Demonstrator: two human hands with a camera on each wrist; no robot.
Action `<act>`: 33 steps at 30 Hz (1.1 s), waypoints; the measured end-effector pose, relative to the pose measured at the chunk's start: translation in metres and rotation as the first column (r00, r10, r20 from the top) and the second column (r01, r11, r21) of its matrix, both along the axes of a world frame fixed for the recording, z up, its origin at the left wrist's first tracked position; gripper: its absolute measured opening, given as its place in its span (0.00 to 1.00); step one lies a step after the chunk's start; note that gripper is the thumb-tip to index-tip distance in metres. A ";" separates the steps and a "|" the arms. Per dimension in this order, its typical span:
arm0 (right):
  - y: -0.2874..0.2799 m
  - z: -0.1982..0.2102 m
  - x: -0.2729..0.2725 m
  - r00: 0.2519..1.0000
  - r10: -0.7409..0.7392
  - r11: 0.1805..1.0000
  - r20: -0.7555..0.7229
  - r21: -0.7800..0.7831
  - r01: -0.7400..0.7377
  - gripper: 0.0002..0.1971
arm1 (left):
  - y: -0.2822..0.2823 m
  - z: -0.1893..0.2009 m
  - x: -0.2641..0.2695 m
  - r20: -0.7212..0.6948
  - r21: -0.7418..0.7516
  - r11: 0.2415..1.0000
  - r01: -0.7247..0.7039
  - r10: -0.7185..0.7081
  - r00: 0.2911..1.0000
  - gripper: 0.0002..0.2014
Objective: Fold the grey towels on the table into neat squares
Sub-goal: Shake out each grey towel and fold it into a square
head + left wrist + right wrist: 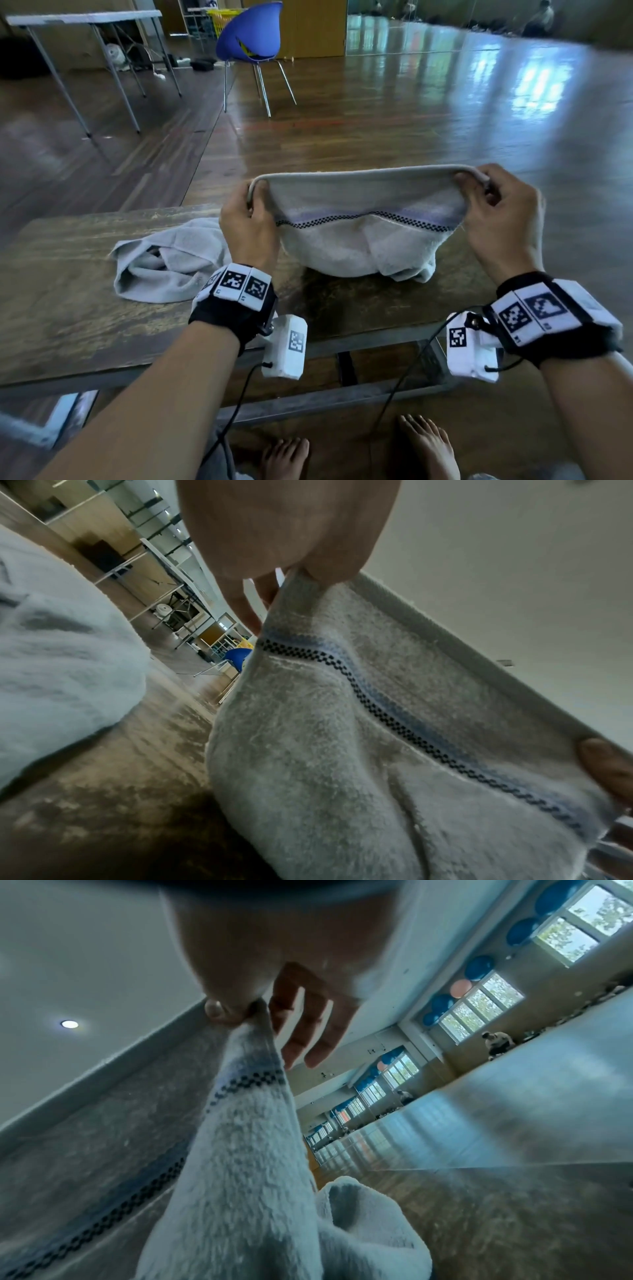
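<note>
A grey towel (363, 219) with a black checked stripe and a blue band hangs between my two hands above the wooden table (68, 308); its lower part sags onto the tabletop. My left hand (251, 212) pinches its top left corner, and my right hand (479, 192) pinches the top right corner. The left wrist view shows that towel (342, 750) pinched by my left hand (291, 572). The right wrist view shows the towel (240, 1164) pinched between thumb and finger of my right hand (250, 1007). A second grey towel (164, 263) lies crumpled on the table to the left.
A blue chair (253, 34) stands on the wooden floor beyond the table. A white folding table (85, 20) is at the far left. My bare feet (428, 445) show below the table's near edge. People sit far off by the windows (496, 1042).
</note>
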State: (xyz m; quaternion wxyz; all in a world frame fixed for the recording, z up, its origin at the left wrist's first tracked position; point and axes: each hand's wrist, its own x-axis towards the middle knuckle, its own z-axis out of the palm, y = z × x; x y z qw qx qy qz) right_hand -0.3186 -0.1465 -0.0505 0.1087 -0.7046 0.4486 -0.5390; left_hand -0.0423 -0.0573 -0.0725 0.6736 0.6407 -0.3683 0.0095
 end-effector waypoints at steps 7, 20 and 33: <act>-0.024 -0.020 -0.015 0.963 0.226 0.855 -0.150 0.504 -0.122 0.11 | -0.007 -0.019 0.006 0.109 0.651 0.711 0.264 -0.432 0.895 0.22; -0.023 -0.074 0.023 0.737 0.468 0.732 -0.487 0.681 -0.015 0.10 | -0.024 -0.058 -0.031 0.103 0.882 0.319 0.346 -0.849 0.519 0.16; -0.042 -0.054 0.068 0.452 0.736 0.592 -0.503 0.803 -0.071 0.13 | -0.044 -0.043 -0.023 0.085 0.924 0.276 0.265 -0.824 0.560 0.11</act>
